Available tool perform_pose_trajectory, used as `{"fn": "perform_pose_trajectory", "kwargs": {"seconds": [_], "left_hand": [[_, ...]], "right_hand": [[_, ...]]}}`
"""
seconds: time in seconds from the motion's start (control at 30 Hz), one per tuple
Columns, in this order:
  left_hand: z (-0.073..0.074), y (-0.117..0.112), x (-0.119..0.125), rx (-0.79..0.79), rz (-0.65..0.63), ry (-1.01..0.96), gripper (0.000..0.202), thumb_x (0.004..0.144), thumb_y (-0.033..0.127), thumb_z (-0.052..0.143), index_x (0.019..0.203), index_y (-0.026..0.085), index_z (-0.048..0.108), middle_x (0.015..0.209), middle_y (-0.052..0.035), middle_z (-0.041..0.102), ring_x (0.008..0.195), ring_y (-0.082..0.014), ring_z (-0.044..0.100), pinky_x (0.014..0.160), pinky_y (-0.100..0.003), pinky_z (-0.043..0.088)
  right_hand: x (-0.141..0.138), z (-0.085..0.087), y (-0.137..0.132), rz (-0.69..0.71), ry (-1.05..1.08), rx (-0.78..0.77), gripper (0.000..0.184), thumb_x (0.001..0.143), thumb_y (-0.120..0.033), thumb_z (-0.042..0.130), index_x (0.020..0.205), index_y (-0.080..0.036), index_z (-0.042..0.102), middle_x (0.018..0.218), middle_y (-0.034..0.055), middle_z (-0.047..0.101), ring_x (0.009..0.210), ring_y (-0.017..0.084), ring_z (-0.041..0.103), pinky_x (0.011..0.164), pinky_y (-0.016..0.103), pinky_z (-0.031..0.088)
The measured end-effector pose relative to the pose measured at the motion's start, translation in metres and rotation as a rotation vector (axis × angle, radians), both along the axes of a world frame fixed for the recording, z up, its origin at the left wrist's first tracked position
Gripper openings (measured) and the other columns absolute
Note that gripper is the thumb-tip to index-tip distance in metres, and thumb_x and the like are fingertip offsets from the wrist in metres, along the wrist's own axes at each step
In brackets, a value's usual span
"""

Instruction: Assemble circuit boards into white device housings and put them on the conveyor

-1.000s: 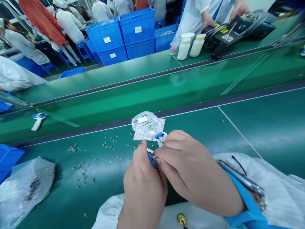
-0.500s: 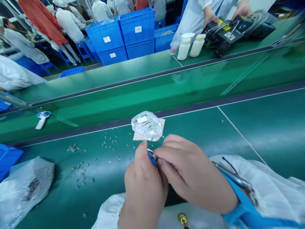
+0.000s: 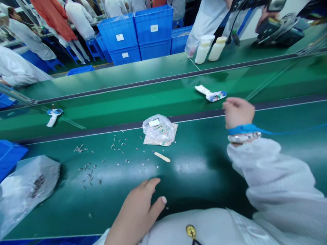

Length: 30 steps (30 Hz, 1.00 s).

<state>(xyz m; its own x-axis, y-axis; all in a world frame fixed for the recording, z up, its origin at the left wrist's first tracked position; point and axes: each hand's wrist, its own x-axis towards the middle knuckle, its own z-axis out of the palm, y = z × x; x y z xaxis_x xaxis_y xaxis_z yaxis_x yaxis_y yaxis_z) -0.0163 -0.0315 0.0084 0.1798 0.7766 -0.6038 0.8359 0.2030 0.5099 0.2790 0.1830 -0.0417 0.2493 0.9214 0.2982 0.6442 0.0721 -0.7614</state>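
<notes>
Thermometer (image 3: 211, 94) on belt (image 3: 153, 102): lies flat, long axis left-right, white handle pointing left, blue head right, just beside right hand (image 3: 238, 112), fingers curled under, grip not discernible. Left hand (image 3: 138, 207) spread, resting on table (image 3: 204, 163). Crate labels (image 3: 154, 28) unreadable.

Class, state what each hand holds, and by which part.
Nothing is held. The left hand lies open on the table; the right hand is curled, clear of the device on the belt.
</notes>
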Motion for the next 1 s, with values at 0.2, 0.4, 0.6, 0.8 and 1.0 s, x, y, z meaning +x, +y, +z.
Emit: {"fn": "perform_pose_trajectory", "kwargs": {"seconds": [0.2,0.4,0.6,0.8,1.0], "left_hand": [[-0.017,-0.014,0.001,-0.003,0.04,0.053,0.051,0.084,0.036,0.04,0.129,0.014,0.049,0.117,-0.0154,0.061,0.106,-0.0282,0.057,0.088,-0.04,0.044],[-0.024,-0.02,0.011,0.016,-0.027,0.023,0.051,0.084,0.036,0.04,0.128,0.012,0.05,0.112,-0.017,0.063,0.101,-0.0289,0.059,0.085,-0.041,0.045],[-0.033,-0.026,0.01,0.067,-0.016,0.018,0.047,0.084,0.035,0.043,0.125,0.014,0.053,0.101,-0.0125,0.067,0.084,-0.0223,0.064,0.076,-0.034,0.049],[-0.05,-0.039,0.015,0.319,0.104,0.172,0.045,0.081,0.034,0.047,0.12,0.013,0.055,0.116,-0.0167,0.06,0.111,-0.0298,0.054,0.093,-0.044,0.039],[-0.092,-0.059,0.04,0.607,0.124,0.547,0.077,0.056,0.043,0.072,0.123,0.01,0.053,0.133,-0.0277,0.045,0.127,-0.0451,0.035,0.098,-0.061,0.026]], "right_hand": [[-0.075,-0.037,-0.113,0.467,-0.154,-0.23,0.016,0.076,-0.024,0.053,0.077,-0.018,0.068,0.075,0.0023,0.068,0.065,0.013,0.061,0.064,0.024,0.048],[-0.135,-0.039,-0.127,0.665,-0.409,-0.365,0.022,0.079,-0.026,0.059,0.097,-0.016,0.065,0.089,0.0072,0.065,0.085,0.019,0.061,0.076,0.03,0.047],[-0.149,-0.045,-0.111,0.673,-0.5,-0.499,0.026,0.089,-0.035,0.052,0.101,-0.012,0.058,0.097,0.0048,0.061,0.085,0.014,0.059,0.077,0.035,0.05],[-0.116,-0.027,-0.123,0.674,-0.359,-0.449,0.013,0.08,-0.016,0.054,0.088,-0.015,0.064,0.081,0.0031,0.061,0.076,0.013,0.056,0.071,0.026,0.044],[-0.043,-0.025,-0.133,0.49,-0.131,-0.403,0.017,0.073,-0.024,0.051,0.081,-0.016,0.064,0.068,0.0016,0.059,0.059,0.012,0.051,0.056,0.023,0.04]]}}
